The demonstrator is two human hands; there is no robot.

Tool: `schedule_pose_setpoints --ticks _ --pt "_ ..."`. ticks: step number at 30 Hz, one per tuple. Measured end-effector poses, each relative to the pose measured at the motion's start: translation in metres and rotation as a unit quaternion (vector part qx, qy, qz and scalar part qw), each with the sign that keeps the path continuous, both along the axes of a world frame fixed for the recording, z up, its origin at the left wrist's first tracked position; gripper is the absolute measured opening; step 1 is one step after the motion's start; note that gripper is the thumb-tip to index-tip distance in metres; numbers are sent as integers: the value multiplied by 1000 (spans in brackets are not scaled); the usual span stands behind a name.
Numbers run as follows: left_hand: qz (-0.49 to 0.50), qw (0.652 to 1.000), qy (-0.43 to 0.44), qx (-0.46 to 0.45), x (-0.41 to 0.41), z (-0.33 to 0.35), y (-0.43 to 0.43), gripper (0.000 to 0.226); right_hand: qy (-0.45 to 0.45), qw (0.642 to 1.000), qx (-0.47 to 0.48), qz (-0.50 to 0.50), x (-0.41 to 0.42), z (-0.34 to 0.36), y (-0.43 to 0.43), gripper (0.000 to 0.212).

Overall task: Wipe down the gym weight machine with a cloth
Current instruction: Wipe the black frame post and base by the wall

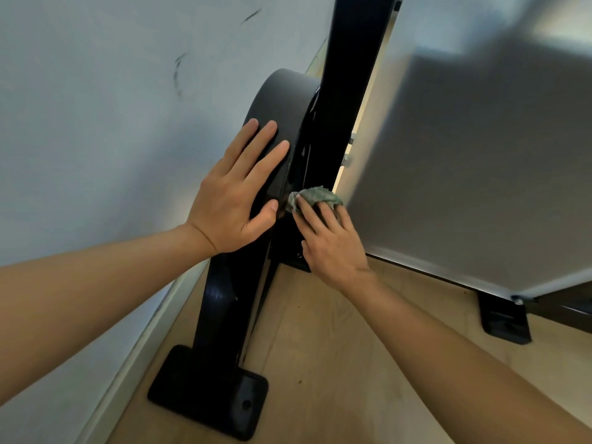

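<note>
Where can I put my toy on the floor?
On the bare light wooden floor between the black flat foot plate and the small black bracket foot. It's crowded where the right hand presses the green fuzzy cloth against the black machine frame.

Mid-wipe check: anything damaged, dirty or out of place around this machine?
Dark scuff marks streak the white wall left of the machine's round black cover, with another higher up. A small dark speck lies on the wooden floor. The machine itself shows no damage.
</note>
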State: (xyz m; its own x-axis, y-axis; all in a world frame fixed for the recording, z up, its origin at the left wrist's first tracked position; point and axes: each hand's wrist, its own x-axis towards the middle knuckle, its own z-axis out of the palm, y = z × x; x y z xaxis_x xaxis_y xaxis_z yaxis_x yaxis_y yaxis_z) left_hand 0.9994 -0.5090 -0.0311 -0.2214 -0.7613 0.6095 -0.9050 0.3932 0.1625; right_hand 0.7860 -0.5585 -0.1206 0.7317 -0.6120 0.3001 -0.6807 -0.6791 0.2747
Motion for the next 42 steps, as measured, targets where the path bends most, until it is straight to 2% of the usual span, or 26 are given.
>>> schedule_pose_setpoints --ticks 6,15,25,33,35,39,42 --pt "-5 1000 0 -2 -1 1 0 68 83 996 21 -9 -13 -31 4 74" --pt "-8 1000 -5 -6 0 0 -1 67 -1 999 -1 -41 -6 -14 0 72" --pt "-8 1000 -6 -2 0 -1 -1 68 70 996 33 -39 -10 -33 2 70" --pt "-7 1000 -7 -5 -1 -1 -2 67 18 998 26 -50 4 -15 1 74" --pt "-8 1000 -6 -6 -1 -1 -2 67 35 998 25 -46 6 -19 0 75" --pt "-13 1000 -2 -7 -1 -2 -2 67 127 990 48 -28 6 -39 3 73" --pt "-17 1000 -1 -6 -1 -2 -1 67 113 989 98 -15 9 -48 9 70"
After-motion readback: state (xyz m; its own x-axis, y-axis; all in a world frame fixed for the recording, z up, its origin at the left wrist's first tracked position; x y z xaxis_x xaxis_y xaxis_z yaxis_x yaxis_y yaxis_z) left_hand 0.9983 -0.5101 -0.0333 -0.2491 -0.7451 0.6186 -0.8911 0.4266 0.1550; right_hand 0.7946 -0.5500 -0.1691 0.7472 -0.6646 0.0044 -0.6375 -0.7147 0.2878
